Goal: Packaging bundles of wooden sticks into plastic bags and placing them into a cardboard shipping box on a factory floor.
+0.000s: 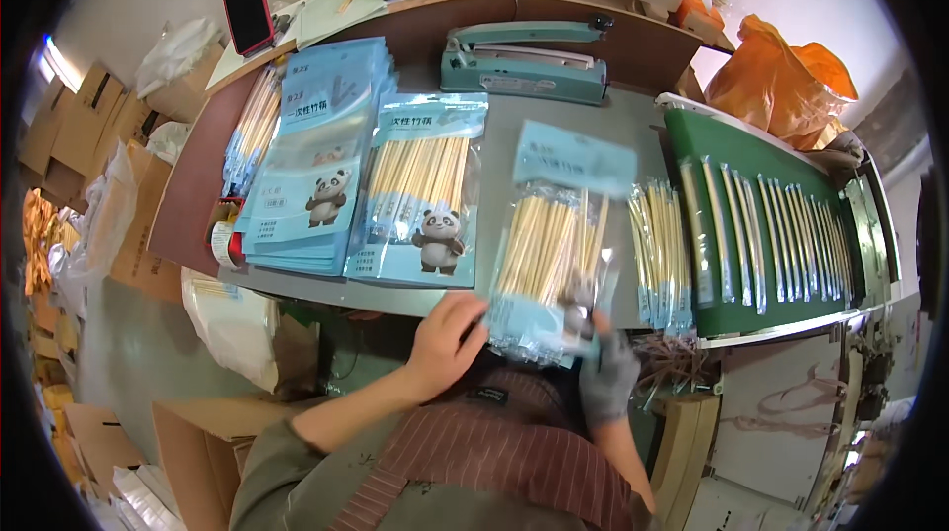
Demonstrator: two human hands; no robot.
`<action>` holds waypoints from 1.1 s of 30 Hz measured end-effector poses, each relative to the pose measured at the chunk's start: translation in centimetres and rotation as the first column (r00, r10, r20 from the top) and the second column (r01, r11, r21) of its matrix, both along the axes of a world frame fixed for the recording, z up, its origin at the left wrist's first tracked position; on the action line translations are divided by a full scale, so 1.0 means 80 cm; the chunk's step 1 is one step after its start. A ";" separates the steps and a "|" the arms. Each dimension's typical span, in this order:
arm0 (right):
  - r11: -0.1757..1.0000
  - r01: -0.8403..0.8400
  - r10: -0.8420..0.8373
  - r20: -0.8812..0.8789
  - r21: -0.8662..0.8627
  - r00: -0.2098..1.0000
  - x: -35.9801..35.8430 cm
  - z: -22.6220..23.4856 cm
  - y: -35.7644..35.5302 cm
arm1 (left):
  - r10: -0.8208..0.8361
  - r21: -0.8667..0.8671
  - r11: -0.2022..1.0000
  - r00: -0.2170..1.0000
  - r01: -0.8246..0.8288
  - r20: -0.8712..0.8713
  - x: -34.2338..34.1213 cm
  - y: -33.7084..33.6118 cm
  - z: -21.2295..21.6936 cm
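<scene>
A clear and light-blue bag of wrapped chopsticks (539, 244) tilts over the front of the grey table, blurred by motion. My right hand (607, 378), in a grey glove, grips its lower right edge; the fingers are partly smeared. My bare left hand (447, 345) is at the table's front edge, just left of this bag. Its fingers are loosely bent, with a gap between thumb and fingers and nothing seen in it. Flat on the table lies another filled bag (420, 185) with a panda print. Left of it, flat blue bags (314, 145) are stacked.
Loose wrapped chopsticks (660, 254) lie right of the held bag. More are spaced along a green conveyor belt (736, 150). A teal heat sealer (524, 66) stands at the back. A phone (247, 9) leans on the back-left shelf. An open cardboard box (203, 452) sits below left.
</scene>
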State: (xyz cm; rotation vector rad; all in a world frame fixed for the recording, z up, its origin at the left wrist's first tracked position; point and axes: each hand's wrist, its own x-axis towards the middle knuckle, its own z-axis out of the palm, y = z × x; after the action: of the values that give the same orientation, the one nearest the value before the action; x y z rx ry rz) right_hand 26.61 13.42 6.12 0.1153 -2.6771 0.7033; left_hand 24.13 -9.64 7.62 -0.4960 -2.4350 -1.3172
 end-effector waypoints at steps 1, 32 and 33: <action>0.998 -0.057 0.059 0.078 -0.031 0.995 0.029 -0.007 0.001 | -0.077 -0.086 0.993 0.997 0.075 -0.013 0.020 -0.011 -0.011; 0.742 -0.351 0.282 -0.209 -0.570 0.936 -0.187 0.309 -0.069 | -0.047 -0.326 0.935 0.864 -0.138 -0.501 -0.141 -0.116 0.332; 0.719 -0.402 0.349 -0.206 -0.567 0.914 -0.178 0.272 -0.082 | -0.044 -0.361 0.914 0.837 -0.188 -0.546 -0.126 -0.126 0.300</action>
State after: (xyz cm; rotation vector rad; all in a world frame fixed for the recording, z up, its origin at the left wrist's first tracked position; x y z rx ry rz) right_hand 12.38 6.86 27.87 0.5183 -2.2258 1.6061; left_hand 14.07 -19.73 31.63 -0.7523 -2.1845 -0.5182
